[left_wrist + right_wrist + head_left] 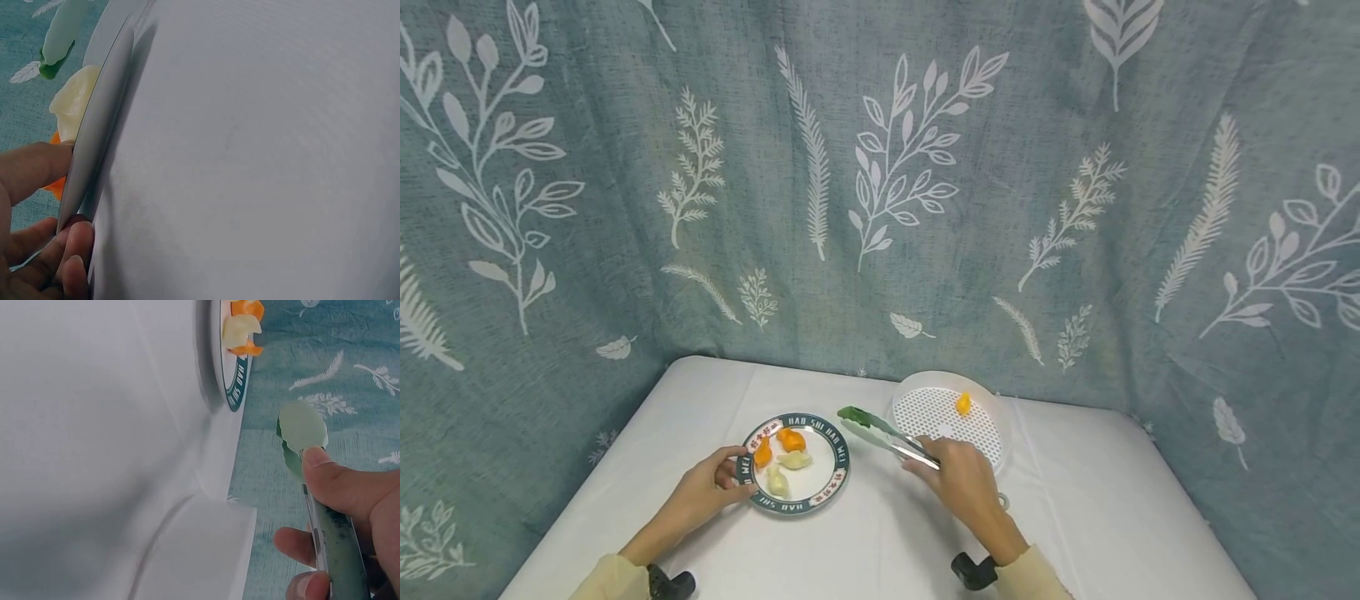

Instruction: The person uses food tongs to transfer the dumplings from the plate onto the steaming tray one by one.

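Note:
My left hand [706, 489] holds the near-left rim of a round plate [829, 495] with a dark green lettered border. In the left wrist view, its thumb lies over the rim and fingers curl underneath. Two orange lumpy pieces [791, 439] and two pale yellow ones [794, 459] lie on the plate. My right hand [961, 483] grips metal tongs [917, 451] with green leaf-shaped ends, pointing left above the table between plate and basket. Nothing shows between the tong ends. Behind the right hand, a white perforated basket [901, 392] holds one small yellow-orange piece [963, 404].
A white cloth covers the table [865, 550]. Its back edge meets a blue-green curtain [760, 208] with white leaf prints, which also hangs along both sides. A small ring [1003, 501] shows at the basket's near edge. Each wrist wears a black camera mount [973, 572].

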A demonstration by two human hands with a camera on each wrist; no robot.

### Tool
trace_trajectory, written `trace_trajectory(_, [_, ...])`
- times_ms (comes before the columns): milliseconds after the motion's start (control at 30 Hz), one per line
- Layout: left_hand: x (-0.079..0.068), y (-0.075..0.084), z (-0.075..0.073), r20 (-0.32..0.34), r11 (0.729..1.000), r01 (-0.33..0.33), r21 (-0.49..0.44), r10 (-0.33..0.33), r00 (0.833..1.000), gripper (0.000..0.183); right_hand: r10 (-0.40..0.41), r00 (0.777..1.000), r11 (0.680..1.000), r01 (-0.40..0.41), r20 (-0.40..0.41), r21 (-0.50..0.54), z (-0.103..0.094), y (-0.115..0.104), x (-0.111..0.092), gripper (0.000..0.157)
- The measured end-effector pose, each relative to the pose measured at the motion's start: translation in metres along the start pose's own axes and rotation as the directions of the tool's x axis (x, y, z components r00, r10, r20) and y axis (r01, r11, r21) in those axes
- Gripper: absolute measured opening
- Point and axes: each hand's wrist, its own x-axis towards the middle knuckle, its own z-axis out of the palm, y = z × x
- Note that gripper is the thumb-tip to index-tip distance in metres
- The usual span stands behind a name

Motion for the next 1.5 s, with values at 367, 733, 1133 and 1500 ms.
trace_trajectory(367, [0.000,-0.002,0.001,0.000,1.000,-0.001,-0.006,0.001,1.000,0.076,0.110,0.994,0.994,-0.109,0.029,-0.008,-0.012,0.016,0.003,0.047])
trace_trajectory(733, [0.000,-0.002,0.000,0.002,1.000,0.001,-0.009,-0.001,1.000,0.075,0.139,0.990,0.990,-0.139,-0.008,-0.032,-0.020,0.048,0.000,0.046])
trace_trajectory(1133, [0.001,-0.001,-0.001,0.004,1.000,-0.002,-0.006,0.002,1.000,0.075,0.268,0.962,0.960,-0.262,0.050,-0.101,-0.020,0.089,0.002,0.052])
trace_trajectory(1500, [0.000,-0.002,-0.001,0.001,1.000,-0.004,-0.020,0.004,1.000,0.075,0.355,0.930,0.931,-0.342,0.096,-0.130,-0.011,0.110,0.002,0.057])
